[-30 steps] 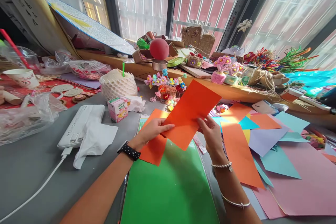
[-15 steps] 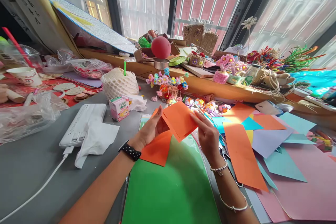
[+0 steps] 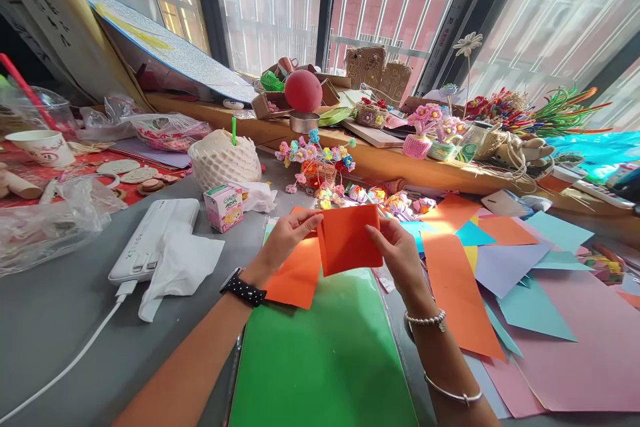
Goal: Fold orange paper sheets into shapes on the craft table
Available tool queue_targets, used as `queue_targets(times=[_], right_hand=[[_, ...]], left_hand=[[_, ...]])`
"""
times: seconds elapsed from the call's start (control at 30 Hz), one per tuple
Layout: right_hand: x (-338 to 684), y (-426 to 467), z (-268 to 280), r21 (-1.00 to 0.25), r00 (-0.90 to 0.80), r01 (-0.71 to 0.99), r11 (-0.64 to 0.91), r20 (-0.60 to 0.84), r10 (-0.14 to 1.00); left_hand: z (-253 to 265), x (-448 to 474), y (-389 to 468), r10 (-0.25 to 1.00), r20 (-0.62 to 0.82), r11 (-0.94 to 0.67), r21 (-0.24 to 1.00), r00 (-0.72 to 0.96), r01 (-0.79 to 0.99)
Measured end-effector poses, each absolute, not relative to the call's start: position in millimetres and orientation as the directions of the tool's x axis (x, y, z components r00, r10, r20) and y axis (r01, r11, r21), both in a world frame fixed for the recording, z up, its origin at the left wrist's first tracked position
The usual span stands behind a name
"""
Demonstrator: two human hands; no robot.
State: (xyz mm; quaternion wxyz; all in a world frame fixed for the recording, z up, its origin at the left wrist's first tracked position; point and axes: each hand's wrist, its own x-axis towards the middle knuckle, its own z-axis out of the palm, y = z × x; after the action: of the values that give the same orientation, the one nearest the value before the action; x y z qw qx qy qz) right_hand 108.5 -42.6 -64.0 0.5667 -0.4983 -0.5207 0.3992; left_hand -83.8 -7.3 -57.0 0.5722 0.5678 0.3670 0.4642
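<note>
A square of orange paper (image 3: 353,240) is held up between both hands, and a second layer shows along its left edge. My left hand (image 3: 287,240), with a dark dotted watch band at the wrist, pinches its upper left edge. My right hand (image 3: 403,257) grips the right edge, thumb on the near face and the other fingers mostly hidden behind. Below and to the left, another orange sheet (image 3: 295,280) lies on a green folder (image 3: 325,353), partly covered by my left hand.
Coloured paper sheets (image 3: 565,360) spread over the right side. To the left are a white power bank (image 3: 160,233) with a cable, a tissue (image 3: 187,267) and a small pink box (image 3: 223,208). Beyond stand a wrapped coconut (image 3: 225,163) and a flower basket (image 3: 320,173).
The orange square has turned from a slant to nearly level, facing me more. My right hand has shifted slightly right and its thumb now lies on the near face.
</note>
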Motion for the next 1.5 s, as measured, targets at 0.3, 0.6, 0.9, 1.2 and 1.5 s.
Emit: queue_targets(times=[0.3,0.6,0.9,1.2,1.5], right_hand=[[120.3,-41.4,-60.8,-0.976,0.299,-0.102,0.190,0.152,0.942],[120.0,-41.1,-60.5,-0.978,0.296,-0.127,0.165,0.122,0.947],[112.3,-42.3,-59.5,-0.974,0.225,-0.195,0.118,0.073,0.972],[101.6,-46.0,-57.2,-0.971,0.182,-0.209,0.118,0.080,0.980],[102.3,-48.9,-51.8,-0.980,0.138,-0.188,0.069,0.043,0.989]], left_hand=[[-46.2,-120.8,7.1,0.983,0.186,-0.186,0.979,-0.007,-0.086],[-25.8,-110.1,-27.9,0.793,0.258,0.145,0.800,0.551,-0.582],[-33.7,-103.5,-20.2,0.937,0.088,0.041,0.933,0.337,-0.358],[-48.0,-76.4,-19.4,0.954,0.111,-0.122,0.992,0.279,0.020],[-55.5,-76.7,-17.9,0.959,0.110,-0.134,0.988,0.260,0.076]])
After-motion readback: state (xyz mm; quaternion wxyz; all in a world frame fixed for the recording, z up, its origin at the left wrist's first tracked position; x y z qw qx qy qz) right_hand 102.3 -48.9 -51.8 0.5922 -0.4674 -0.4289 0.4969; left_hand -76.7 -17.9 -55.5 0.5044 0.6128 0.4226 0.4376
